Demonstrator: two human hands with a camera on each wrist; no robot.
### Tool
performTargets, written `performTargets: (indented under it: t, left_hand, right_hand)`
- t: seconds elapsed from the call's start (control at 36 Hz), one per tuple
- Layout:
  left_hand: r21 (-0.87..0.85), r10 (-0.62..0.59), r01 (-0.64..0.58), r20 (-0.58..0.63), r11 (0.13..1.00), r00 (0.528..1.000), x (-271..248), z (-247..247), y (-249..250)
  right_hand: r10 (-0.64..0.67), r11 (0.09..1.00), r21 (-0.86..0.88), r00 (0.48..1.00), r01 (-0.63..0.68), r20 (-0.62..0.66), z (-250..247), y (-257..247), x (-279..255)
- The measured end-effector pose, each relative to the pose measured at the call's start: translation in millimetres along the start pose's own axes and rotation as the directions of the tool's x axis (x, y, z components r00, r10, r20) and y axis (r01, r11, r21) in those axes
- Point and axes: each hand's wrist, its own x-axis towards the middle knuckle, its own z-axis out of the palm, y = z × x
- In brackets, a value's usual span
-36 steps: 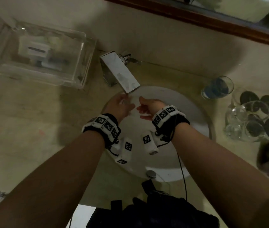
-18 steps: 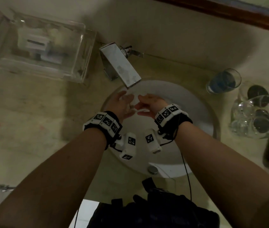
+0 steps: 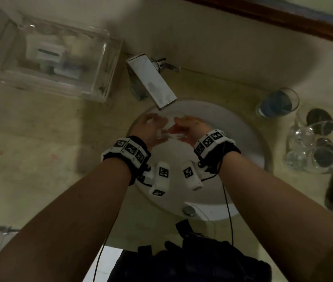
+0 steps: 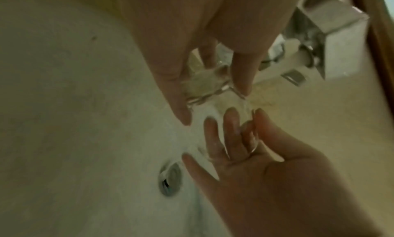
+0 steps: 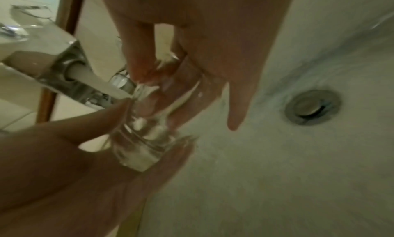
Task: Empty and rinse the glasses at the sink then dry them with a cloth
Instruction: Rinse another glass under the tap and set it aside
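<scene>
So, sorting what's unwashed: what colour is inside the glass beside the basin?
Blue, in the glass; head view.

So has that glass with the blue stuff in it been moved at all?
No. The blue-filled glass stands in the same spot on the counter, off to the right of the tap; only the head camera shifted slightly.
</scene>
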Motion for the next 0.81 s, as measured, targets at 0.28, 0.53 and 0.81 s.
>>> performTargets:
  t: [0.28,0.53,0.81]
  left_hand:
    - [-0.046,-0.054,0.055,0.027,0.997,0.998,-2.6,-2.9,-1.8]
    - [0.098,0.109,-0.107,-0.017,0.989,0.994,-0.5,-3.2,1.5]
    - [0.007,0.067,-0.067,-0.002,0.998,0.998,-3.7,-8.5,8.0]
  right_hand:
    - [-0.020,0.998,0.054,0.999,0.022,-0.027,4.8,-6.3,-5.5]
    - [0.043,0.999,-0.028,0.996,-0.045,-0.080,15.5,-16.2,-11.0]
    - [-0.002,0.999,-0.046,0.999,0.000,-0.043,14.4,-18.0,-12.7]
